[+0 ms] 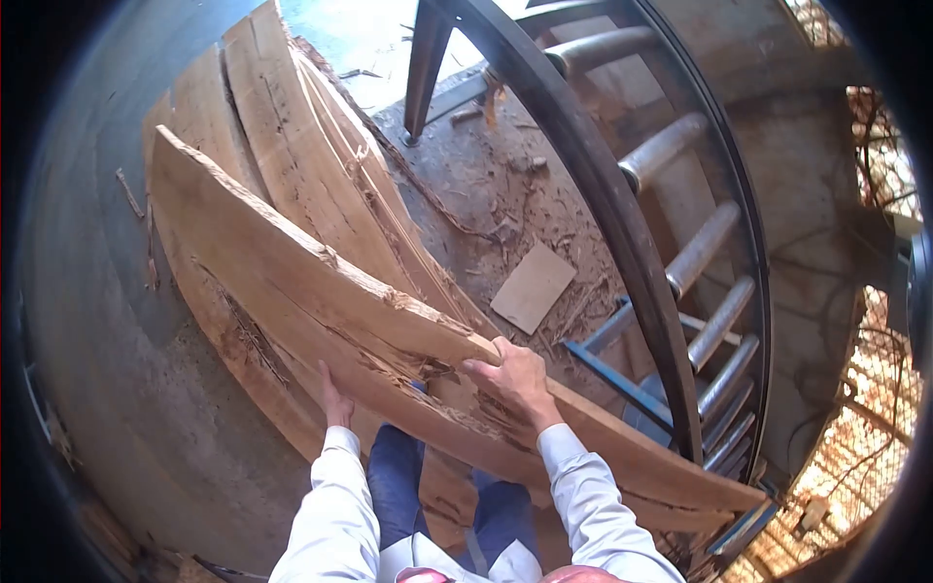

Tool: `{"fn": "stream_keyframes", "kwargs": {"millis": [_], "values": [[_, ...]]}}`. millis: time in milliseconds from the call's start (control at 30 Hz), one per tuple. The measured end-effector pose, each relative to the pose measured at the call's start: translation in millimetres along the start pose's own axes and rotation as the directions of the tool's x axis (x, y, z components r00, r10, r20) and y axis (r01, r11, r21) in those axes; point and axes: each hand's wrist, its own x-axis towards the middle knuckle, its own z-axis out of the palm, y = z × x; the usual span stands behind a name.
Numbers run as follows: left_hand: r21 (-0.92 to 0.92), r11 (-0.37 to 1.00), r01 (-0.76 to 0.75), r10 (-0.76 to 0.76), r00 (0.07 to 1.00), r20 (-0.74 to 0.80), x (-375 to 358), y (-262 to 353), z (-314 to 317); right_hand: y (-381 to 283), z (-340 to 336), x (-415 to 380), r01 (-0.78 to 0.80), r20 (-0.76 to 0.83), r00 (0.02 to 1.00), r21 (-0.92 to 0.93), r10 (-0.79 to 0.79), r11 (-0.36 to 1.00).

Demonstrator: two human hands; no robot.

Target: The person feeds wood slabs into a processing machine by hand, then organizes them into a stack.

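Observation:
A long, rough-edged wooden plank (292, 257) is tilted up on its edge across my body, with a ragged split near its middle. My right hand (515, 379) grips its upper edge beside that split, fingers closed over the wood. Lower down and to the left, my left hand (337, 400) holds the plank's lower edge; some of its fingers are hidden behind the wood. Beneath and beyond lie more wide wooden slabs (282, 126), stacked on the floor, with cracks and strips of bark.
A metal roller conveyor (622, 194) with a dark frame runs along the right, near the plank's far right end. Blue metal bars (622, 384) stand below it. A flat board piece (534, 287) and wood scraps litter the concrete floor (107, 369). Sunlit lattice openings (855, 418) are at far right.

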Motion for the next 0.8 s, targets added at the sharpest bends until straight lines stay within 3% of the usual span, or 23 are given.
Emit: {"fn": "stream_keyframes", "kwargs": {"millis": [33, 133, 300, 433, 600, 733, 800], "values": [[0.016, 0.999, -0.032, 0.033, 0.998, -0.052, -4.6, 11.8, 5.1, -4.9, -6.7, -7.6, 0.005, -0.009, 1.0, 0.024, -0.005, 1.0], [0.03, 0.999, -0.037, 0.037, 0.999, -0.013, -47.2, 39.6, 31.6, -12.4, -46.8, -29.2, 0.017, -0.06, 0.998, 0.074, -0.013, 0.997], [0.262, 0.939, -0.221, 0.21, 0.975, 0.071, -157.0, 87.2, 84.7, 0.6, -95.2, -54.4, -0.029, -0.136, 0.99, 0.106, 0.043, 0.994], [0.408, 0.862, -0.3, 0.236, 0.951, 0.201, -231.0, 121.7, 139.7, 13.7, -157.5, -68.1, 0.051, -0.26, 0.965, 0.154, -0.009, 0.987], [0.451, 0.776, -0.441, 0.298, 0.886, 0.354, -282.0, 137.1, 217.5, 28.1, -246.0, -86.5, -0.006, -0.412, 0.908, 0.162, 0.073, 0.987], [0.427, 0.78, -0.458, 0.211, 0.834, 0.51, -288.5, 136.0, 296.5, 77.8, -311.0, -66.3, -0.16, -0.397, 0.902, 0.064, 0.172, 0.985], [0.445, 0.797, -0.408, 0.126, 0.833, 0.539, -292.3, 133.0, 348.1, 115.0, -329.8, -39.8, -0.219, -0.542, 0.807, 0.093, 0.234, 0.971]]}}
